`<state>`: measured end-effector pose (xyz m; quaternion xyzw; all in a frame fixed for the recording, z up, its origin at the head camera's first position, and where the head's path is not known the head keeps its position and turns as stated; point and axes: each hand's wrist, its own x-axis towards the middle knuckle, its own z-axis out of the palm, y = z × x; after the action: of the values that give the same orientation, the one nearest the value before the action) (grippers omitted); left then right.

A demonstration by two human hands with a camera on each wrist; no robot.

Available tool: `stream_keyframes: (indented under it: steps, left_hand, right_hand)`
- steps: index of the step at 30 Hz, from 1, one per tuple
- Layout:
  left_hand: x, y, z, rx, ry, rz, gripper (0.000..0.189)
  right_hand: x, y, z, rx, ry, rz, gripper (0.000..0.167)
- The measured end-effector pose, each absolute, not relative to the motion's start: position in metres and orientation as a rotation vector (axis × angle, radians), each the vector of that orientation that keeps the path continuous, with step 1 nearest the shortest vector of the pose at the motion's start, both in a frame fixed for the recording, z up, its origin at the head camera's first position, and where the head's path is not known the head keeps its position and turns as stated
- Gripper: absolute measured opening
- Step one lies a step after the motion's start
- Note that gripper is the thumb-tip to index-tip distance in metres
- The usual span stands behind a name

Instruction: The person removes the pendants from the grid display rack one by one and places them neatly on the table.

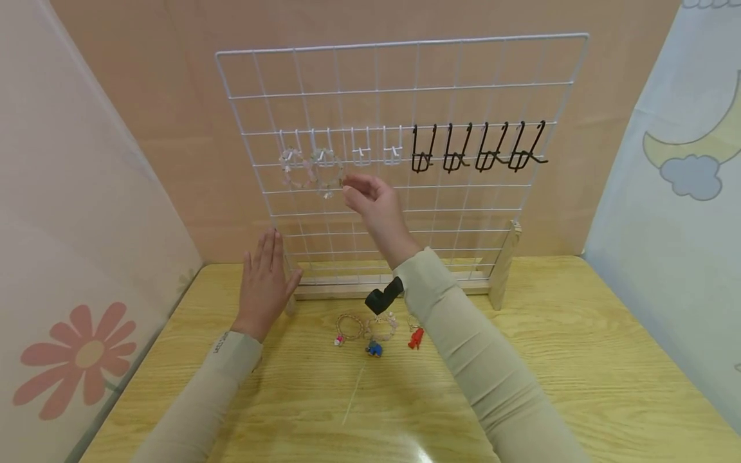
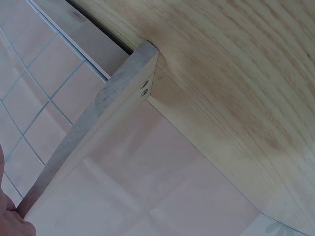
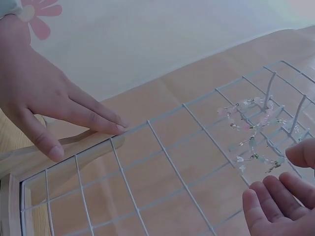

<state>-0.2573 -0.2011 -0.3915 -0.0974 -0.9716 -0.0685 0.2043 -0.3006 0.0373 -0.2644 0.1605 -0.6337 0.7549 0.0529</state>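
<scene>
My left hand (image 1: 263, 278) lies with straight fingers against the left wooden post (image 2: 98, 105) of a white wire grid rack. Two beaded bracelets hang from white hooks on the rack. One bracelet (image 1: 309, 174) with pink beads is farther left; beside it hangs a pale bracelet with a clear charm (image 1: 328, 195). My right hand (image 1: 379, 209) is just right of that second bracelet (image 3: 253, 157). In the right wrist view its thumb and loosely bent fingers stand apart, with no bracelet pinched between them.
Two more white hooks (image 1: 393, 152) and several black hooks (image 1: 489, 158) line the rack to the right. On the table (image 1: 301, 399) lie a braided bracelet (image 1: 350, 316), a beaded bracelet (image 1: 393, 325), a blue charm (image 1: 375, 349) and a red charm (image 1: 415, 339).
</scene>
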Motion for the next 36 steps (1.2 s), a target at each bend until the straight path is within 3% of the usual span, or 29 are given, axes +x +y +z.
stream_keyframes:
  steps: [9,19,36]
  left_hand:
    - [-0.256,-0.201,-0.391,-0.265,-2.729,-0.211,0.092]
    - [-0.256,-0.202,-0.392,-0.269,-2.699,-0.196,0.092]
    - [-0.255,-0.203,-0.393,-0.285,-2.677,-0.205,0.092]
  right_hand:
    - [-0.302,0.026,-0.257,0.455,-1.937,2.350,0.033]
    - [-0.299,0.020,-0.250,0.422,-1.830,2.428,0.019]
    - [-0.275,0.031,-0.236,0.429,-1.727,2.519,0.011]
